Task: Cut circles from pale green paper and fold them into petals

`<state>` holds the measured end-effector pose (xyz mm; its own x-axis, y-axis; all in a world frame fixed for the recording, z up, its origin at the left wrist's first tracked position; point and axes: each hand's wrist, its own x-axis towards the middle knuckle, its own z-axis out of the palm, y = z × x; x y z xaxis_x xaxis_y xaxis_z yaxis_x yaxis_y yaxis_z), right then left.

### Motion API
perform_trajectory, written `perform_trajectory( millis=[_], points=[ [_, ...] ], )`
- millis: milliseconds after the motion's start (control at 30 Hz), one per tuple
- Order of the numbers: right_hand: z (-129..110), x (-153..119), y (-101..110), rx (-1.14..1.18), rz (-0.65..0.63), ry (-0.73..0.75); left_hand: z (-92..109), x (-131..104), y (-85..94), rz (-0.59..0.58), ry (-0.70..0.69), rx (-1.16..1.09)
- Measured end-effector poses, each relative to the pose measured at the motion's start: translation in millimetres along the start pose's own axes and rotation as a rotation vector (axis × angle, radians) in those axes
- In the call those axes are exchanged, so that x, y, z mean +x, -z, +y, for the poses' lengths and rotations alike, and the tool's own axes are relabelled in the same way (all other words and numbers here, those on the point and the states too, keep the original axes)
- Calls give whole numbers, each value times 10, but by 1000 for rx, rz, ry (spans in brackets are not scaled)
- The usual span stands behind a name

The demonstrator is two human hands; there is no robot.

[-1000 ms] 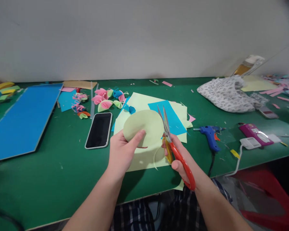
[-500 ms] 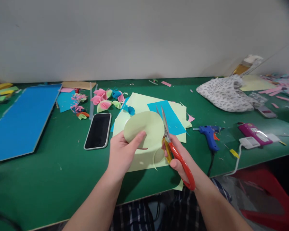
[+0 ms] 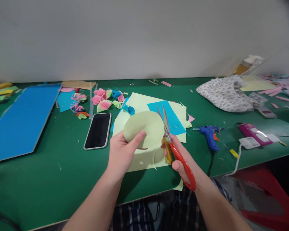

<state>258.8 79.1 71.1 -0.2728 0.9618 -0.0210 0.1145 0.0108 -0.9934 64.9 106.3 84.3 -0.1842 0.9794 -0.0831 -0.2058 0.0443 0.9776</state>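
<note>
My left hand [image 3: 121, 154] pinches a pale green paper disc [image 3: 144, 128] by its lower left edge and holds it above the green table [image 3: 62, 173]. My right hand [image 3: 180, 160] grips red-handled scissors [image 3: 173, 144], blades slightly parted and pointing up along the disc's right edge. A thin curled paper strip [image 3: 155, 160] hangs below the disc. Under both hands lie pale green sheets [image 3: 144, 102] and a blue sheet [image 3: 172, 120].
A black phone [image 3: 98, 130] lies left of the sheets, with folded paper flowers [image 3: 106, 98] behind it. A large blue board [image 3: 21, 118] fills the far left. A blue glue gun [image 3: 209, 133], a purple case [image 3: 252, 131] and a patterned cloth [image 3: 227, 93] sit to the right.
Almost nothing has moved. The scissor blades have shifted very slightly along the disc's right edge, and the view has drifted a little.
</note>
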Motion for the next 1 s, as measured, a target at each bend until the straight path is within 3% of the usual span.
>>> perform_trajectory(
  millis=[333, 1000],
  points=[
    [-25, 10, -14, 47, -15, 49, 28, -4, -23, -5, 4, 31],
    [-3, 20, 5, 101, -15, -6, 114, -4, -78, 15, 40, -29]
  ],
)
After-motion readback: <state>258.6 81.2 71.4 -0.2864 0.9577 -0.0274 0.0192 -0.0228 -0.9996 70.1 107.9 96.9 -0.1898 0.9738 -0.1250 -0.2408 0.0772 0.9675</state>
